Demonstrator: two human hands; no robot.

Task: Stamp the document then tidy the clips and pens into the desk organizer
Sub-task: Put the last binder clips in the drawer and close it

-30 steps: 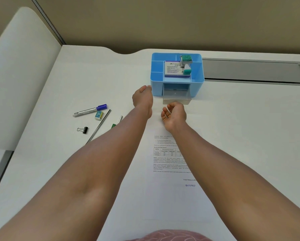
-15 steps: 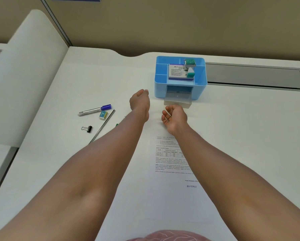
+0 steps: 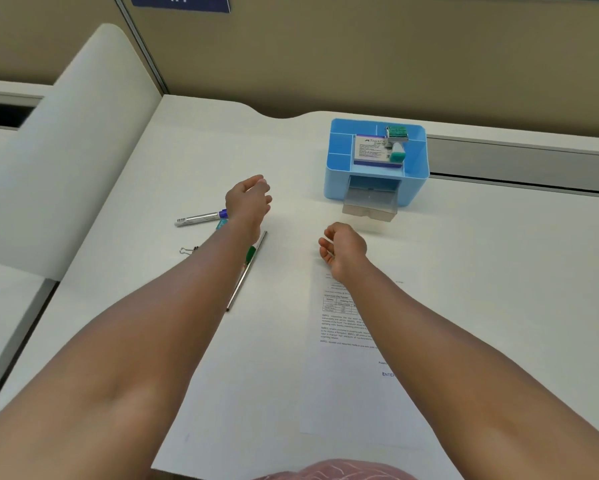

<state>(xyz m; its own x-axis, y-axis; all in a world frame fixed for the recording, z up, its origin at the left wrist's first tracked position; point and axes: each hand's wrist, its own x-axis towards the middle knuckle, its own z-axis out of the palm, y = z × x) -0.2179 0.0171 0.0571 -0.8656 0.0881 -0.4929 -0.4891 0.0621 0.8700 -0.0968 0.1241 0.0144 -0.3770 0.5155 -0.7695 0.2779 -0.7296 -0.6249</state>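
We judge the stamping done: the document [image 3: 357,393], a flat white printed sheet on the table [image 3: 499,271], carries a blue "ENTER…" mark low on the page, partly hidden by our right forearm. So the tidying is in hand.

We take the desk organizer [image 3: 376,161] as landmark: a smooth blue plastic box with rounded corners and divided compartments, holding a white labelled box and a green-topped stamp [image 3: 397,142]. Its clear plastic drawer [image 3: 369,204] stands pulled out at the front.

Our left hand [image 3: 248,202] hovers well left of the organizer, fingers loosely curled, holding nothing. Our right hand [image 3: 343,249] sits just in front of the drawer, fingers also loosely curled and empty, as far as we can see.

Left of the organizer, beside and partly under our left wrist, lie a white marker [image 3: 199,218] with a purple cap, a slim metal pen [image 3: 246,271] with a green part, and a small wire-handled binder clip [image 3: 187,250].

Next we must reach down, pinch one of these thin things, and carry it over to the organizer.
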